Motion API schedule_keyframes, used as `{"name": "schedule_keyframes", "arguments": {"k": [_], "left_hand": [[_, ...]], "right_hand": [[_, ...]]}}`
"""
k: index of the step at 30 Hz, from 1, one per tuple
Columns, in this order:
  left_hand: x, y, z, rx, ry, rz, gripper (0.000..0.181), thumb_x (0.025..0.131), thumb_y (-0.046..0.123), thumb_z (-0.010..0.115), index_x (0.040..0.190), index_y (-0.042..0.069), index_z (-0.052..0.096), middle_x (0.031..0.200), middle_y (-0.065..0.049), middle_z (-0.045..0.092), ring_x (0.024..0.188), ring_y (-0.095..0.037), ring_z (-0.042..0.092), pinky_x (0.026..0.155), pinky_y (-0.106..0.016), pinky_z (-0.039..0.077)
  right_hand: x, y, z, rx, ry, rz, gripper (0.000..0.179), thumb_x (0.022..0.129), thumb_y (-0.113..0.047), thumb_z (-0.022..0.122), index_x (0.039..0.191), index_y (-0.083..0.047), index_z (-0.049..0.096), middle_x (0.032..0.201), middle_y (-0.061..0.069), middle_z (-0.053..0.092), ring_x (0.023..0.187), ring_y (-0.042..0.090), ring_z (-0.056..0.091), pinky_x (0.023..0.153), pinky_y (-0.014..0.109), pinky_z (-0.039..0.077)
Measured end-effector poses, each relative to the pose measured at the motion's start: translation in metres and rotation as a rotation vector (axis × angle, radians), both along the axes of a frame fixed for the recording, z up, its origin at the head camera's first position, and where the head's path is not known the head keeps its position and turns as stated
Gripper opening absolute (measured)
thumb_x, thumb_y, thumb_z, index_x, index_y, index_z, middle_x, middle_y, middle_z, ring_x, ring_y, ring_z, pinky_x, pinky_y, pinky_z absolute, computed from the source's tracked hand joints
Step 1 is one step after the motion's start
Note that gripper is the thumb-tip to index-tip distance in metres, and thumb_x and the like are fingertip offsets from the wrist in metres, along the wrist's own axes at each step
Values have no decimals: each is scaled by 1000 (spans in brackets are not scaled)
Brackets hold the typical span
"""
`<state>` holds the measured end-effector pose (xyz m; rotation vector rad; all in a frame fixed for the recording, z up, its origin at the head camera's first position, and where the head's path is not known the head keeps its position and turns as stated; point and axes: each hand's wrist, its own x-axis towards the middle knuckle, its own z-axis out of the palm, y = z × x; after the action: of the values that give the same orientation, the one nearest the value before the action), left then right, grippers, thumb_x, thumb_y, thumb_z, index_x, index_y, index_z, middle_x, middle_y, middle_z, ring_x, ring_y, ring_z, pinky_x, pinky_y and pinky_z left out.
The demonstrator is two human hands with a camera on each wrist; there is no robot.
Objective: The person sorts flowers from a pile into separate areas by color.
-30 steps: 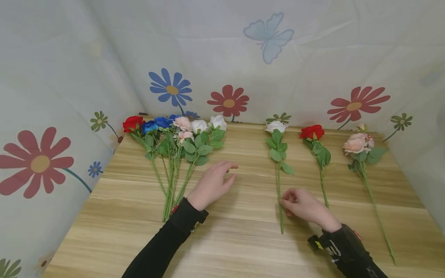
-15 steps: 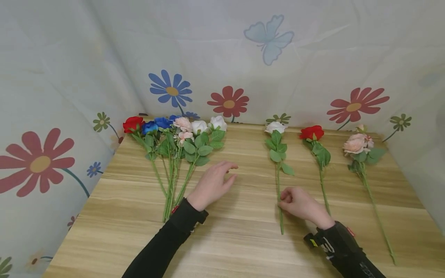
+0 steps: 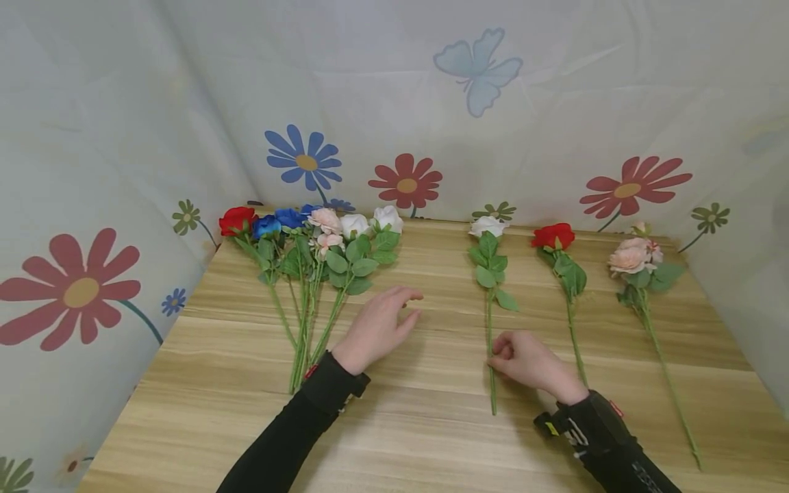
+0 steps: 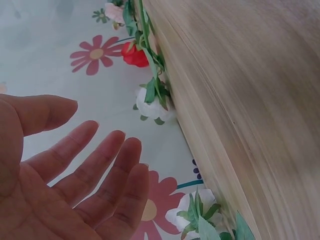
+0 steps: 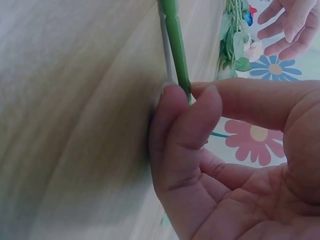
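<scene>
A white rose (image 3: pixel 489 226) lies on the wooden table, its green stem pointing toward me. My right hand (image 3: pixel 527 359) pinches that stem (image 5: pixel 176 45) low down between thumb and fingertips; the fingertips partly hide it in the right wrist view. My left hand (image 3: pixel 377 329) hovers with relaxed fingers, holding nothing, just right of a group of flowers. That group has a red rose (image 3: pixel 237 221), blue roses (image 3: pixel 288 217), a pale pink flower (image 3: pixel 324 219) and two white roses (image 3: pixel 387 218), their stems converging toward me.
Right of the held stem lie another red rose (image 3: pixel 554 235) and a pale pink flower (image 3: pixel 631 255), spaced apart. The wooden table (image 3: pixel 431 424) meets a flower-printed cloth (image 3: pixel 394 82) at its back and sides.
My right hand has closed in on the white rose's stem and shifted slightly left, the stem's lower end moving left with it. My left hand stays in place.
</scene>
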<state>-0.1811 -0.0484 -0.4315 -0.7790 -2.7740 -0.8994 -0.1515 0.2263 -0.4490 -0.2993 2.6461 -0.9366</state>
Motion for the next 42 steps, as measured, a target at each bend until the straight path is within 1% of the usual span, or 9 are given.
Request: {"name": "schedule_keyframes", "arguments": {"k": [5, 9, 12, 15, 21, 27, 32, 35, 42], "left_hand": [[2, -5, 2, -7, -7, -2, 31, 96, 23, 56, 123, 10, 59, 120, -6, 60, 105, -20, 59, 85, -36, 50], [4, -12, 7, -21, -7, 4, 32, 96, 22, 56, 124, 8, 58, 122, -7, 60, 111, -22, 56, 91, -37, 48], [7, -20, 12, -20, -5, 14, 32, 95, 19, 57, 124, 6, 58, 120, -9, 60, 110, -23, 56, 90, -38, 47], [10, -29, 16, -37, 7, 38, 32, 94, 17, 58, 124, 6, 58, 118, -10, 61, 107, -24, 58, 87, -38, 49], [16, -51, 22, -90, 7, 127, 30, 93, 17, 60, 121, 7, 60, 113, -11, 64, 95, -25, 62, 77, -38, 52], [24, -76, 20, -163, 10, 210, 27, 91, 17, 62, 114, 4, 63, 104, -12, 66, 89, -26, 63, 71, -41, 52], [31, -92, 15, -211, 15, 256, 28, 89, 18, 64, 112, 3, 64, 106, -13, 67, 89, -29, 64, 72, -44, 52], [36, -99, 11, -249, 3, 283, 28, 88, 19, 66, 111, 3, 64, 104, -14, 67, 87, -30, 64, 70, -44, 53], [42, -108, 2, -311, 10, 311, 27, 84, 19, 70, 104, 1, 66, 95, -15, 65, 80, -31, 63, 62, -43, 52]], "right_hand": [[-1, 1, 4, 7, 34, -14, 16, 85, -12, 65, 93, 1, 60, 72, 4, 56, 62, 14, 52, 55, 29, 44], [-2, -2, 12, -15, 165, -9, 12, 86, -10, 63, 91, 1, 60, 73, 5, 56, 64, 15, 51, 56, 30, 44], [-1, -10, 19, -64, 260, 1, 10, 87, -8, 63, 93, 0, 60, 76, 4, 58, 67, 14, 54, 58, 29, 47], [0, -23, 25, -168, 291, 3, 12, 89, -7, 61, 98, 0, 60, 81, 5, 60, 71, 15, 57, 61, 28, 50], [-1, -52, 33, -438, 271, -21, 16, 92, -4, 56, 107, 2, 57, 88, 19, 61, 76, 27, 62, 61, 26, 54], [-4, -79, 37, -596, 230, -36, 18, 92, 1, 53, 109, 5, 56, 91, 24, 60, 80, 28, 63, 67, 30, 56], [-6, -99, 37, -650, 201, -36, 19, 92, 1, 52, 110, 5, 56, 91, 21, 60, 81, 27, 63, 68, 30, 55], [-6, -113, 42, -656, 176, -29, 20, 91, 3, 51, 111, 7, 55, 93, 24, 60, 82, 32, 63, 70, 32, 55], [1, -138, 58, -678, 149, 38, 21, 88, 9, 51, 108, 12, 54, 92, 29, 59, 82, 44, 61, 72, 46, 55]]}}
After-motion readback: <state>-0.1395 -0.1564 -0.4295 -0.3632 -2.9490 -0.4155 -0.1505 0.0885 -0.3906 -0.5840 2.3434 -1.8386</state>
